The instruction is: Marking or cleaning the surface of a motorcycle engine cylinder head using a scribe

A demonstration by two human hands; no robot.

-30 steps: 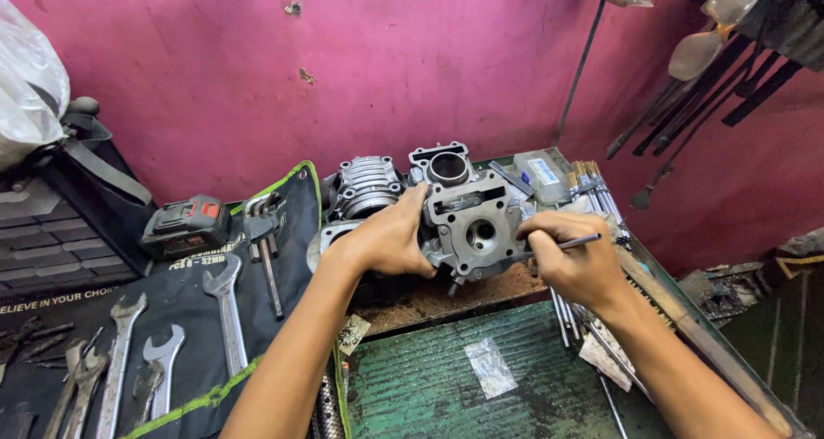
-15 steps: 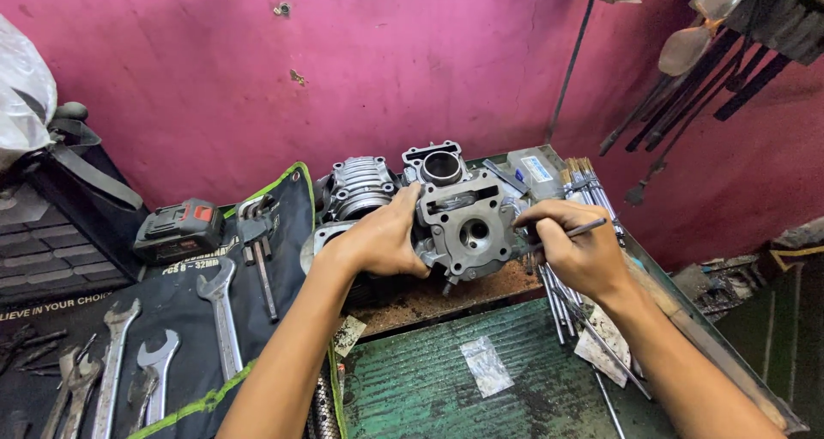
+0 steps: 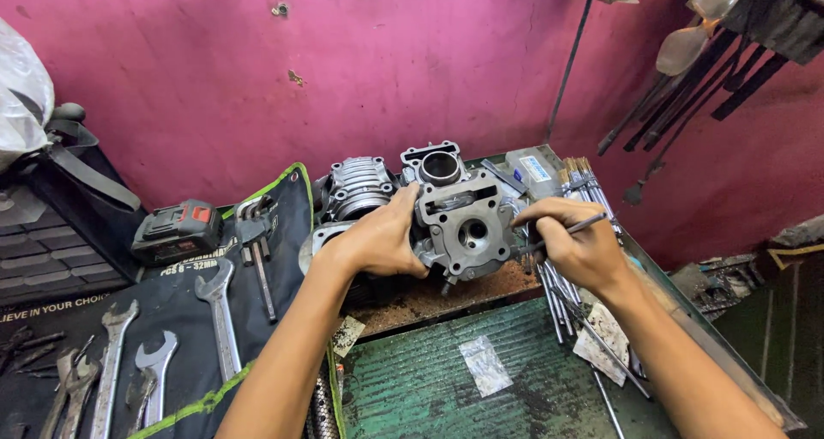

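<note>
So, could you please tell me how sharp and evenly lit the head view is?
Head view: the engine part and both hands, left hand and right hand, are sharp and evenly lit; the right-hand corner falls into shadow; straight edges bow slightly towards the frame borders.

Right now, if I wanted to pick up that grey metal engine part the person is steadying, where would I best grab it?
Probably by its left edge, coming from the left, as the left hand does. The engine part stands tilted, its flat face with the round hole toward the camera, so thumb and fingers can clamp front and back. The right side is taken: the right hand works a thin tool there.
</note>
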